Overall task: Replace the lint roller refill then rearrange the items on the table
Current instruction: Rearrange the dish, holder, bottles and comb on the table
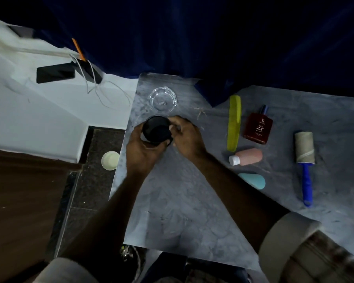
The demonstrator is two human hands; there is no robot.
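A black round jar (156,130) is held near the table's far left part. My left hand (140,152) wraps its side from below and my right hand (187,137) grips its right rim. At the right lies the lint roller (304,158) with a blue handle and a brownish roll. Between them lie a yellow-green comb (234,122), a dark red perfume bottle (258,127), a pink bottle with a white cap (247,157) and a teal oval object (252,180).
A clear glass dish (163,98) stands just beyond the jar on the grey marbled table (182,211). Dark blue cloth (213,48) hangs along the far edge. Off the table's left edge sit a white cup (110,160), a black phone (55,73) and white cables (102,92).
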